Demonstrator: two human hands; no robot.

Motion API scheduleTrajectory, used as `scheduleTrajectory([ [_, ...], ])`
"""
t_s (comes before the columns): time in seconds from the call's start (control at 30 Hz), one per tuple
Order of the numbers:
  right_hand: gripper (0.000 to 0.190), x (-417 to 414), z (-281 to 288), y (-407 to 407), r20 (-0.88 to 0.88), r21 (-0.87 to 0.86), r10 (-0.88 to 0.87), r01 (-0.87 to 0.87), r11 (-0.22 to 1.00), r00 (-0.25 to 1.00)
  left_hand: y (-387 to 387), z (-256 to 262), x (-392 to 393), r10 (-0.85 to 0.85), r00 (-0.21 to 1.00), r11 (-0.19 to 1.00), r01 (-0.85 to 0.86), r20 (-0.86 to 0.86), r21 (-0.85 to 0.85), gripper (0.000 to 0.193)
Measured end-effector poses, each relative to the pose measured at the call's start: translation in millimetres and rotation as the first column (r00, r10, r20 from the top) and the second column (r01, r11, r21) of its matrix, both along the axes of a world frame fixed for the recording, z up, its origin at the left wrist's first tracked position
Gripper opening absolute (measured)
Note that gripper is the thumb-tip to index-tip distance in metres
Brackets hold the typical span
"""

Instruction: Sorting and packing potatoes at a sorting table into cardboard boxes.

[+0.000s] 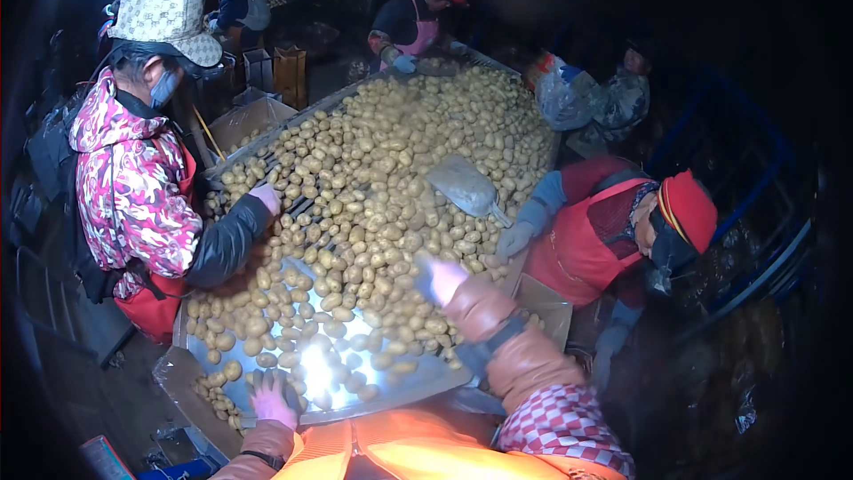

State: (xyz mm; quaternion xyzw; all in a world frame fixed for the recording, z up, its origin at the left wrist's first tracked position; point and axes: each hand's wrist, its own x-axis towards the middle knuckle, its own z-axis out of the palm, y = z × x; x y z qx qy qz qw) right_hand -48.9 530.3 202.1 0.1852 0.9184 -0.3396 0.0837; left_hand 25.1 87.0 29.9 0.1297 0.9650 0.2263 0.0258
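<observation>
Potatoes (393, 167) cover a wide slatted sorting table, spilling onto the shiny metal tray (416, 380) in front of me. My left hand (274, 397), in a pink and grey glove, is at the tray's near-left edge beside loose potatoes. Its fingers look spread, and nothing shows in its grasp. Blurred by motion, my right hand (441, 280) reaches forward over the potatoes at the right of centre. Its fingers are too smeared to tell whether they hold anything.
A metal scoop (463, 185) lies on the potatoes. One co-worker (133, 173) leans in from the left, another (593, 233) from the right; more people work at the far end. Cardboard boxes flank the table: one with potatoes (216, 403) at near left, another (546, 307) at right.
</observation>
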Motion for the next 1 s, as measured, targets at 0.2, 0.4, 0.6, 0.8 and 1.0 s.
scheduleTrajectory([
  [0.2, 0.078, 104, -114, -102, 0.156, 0.488, 0.165, -0.222, 0.844, 0.974, -10, -8, 6, 0.011, 1.0, 1.0, -0.011, -0.013, -0.017, 0.053],
  [0.4, 0.071, 163, -175, -116, 0.06, 0.595, 0.152, -0.158, 0.788, 0.987, -12, -5, 9, 0.024, 1.0, 0.999, -0.024, -0.019, -0.027, 0.047],
  [0.6, 0.067, 165, -166, -115, -0.002, 0.551, 0.148, -0.122, 0.825, 0.989, -10, -1, 11, 0.023, 0.999, 0.999, -0.024, -0.034, -0.031, 0.046],
  [0.8, 0.068, 161, -162, -116, -0.039, 0.546, 0.168, -0.12, 0.829, 0.985, -9, -3, 9, 0.039, 0.999, 0.997, -0.038, 0.003, -0.062, 0.053],
  [1.0, 0.07, 160, -163, -115, -0.034, 0.551, 0.167, -0.121, 0.826, 0.985, -7, -11, 9, 0.065, 0.998, 0.998, -0.065, -0.009, -0.017, 0.049],
])
